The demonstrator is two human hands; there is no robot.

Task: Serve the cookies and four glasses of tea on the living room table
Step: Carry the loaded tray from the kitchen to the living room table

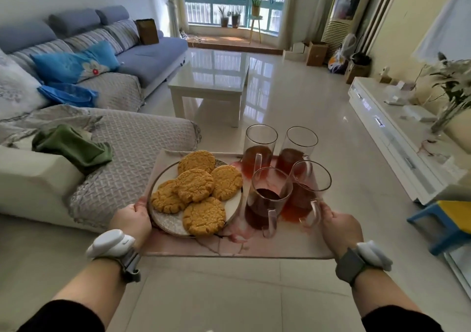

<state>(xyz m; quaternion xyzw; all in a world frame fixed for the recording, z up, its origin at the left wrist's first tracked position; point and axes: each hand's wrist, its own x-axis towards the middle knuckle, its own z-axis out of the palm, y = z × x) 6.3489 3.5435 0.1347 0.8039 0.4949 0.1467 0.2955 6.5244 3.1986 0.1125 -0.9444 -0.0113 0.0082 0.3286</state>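
I carry a pale pink tray (254, 247) in front of me, above the floor. My left hand (133, 218) grips its left edge and my right hand (340, 225) grips its right edge. On the tray's left half lies a round plate (233, 208) with several golden cookies (195, 185). On the right half stand several glass mugs of red-brown tea (267, 199), upright, with tea spilled (293, 214) around their bases. The white living room table (212, 77) stands ahead, beyond the tray, its glossy top bare.
A grey sofa (132, 137) with blue cushions and a green cloth runs along the left, close to the tray's left corner. A white TV cabinet (397, 137) with a plant lines the right wall. A blue and yellow stool (443, 222) stands at my right. Tiled floor lies between.
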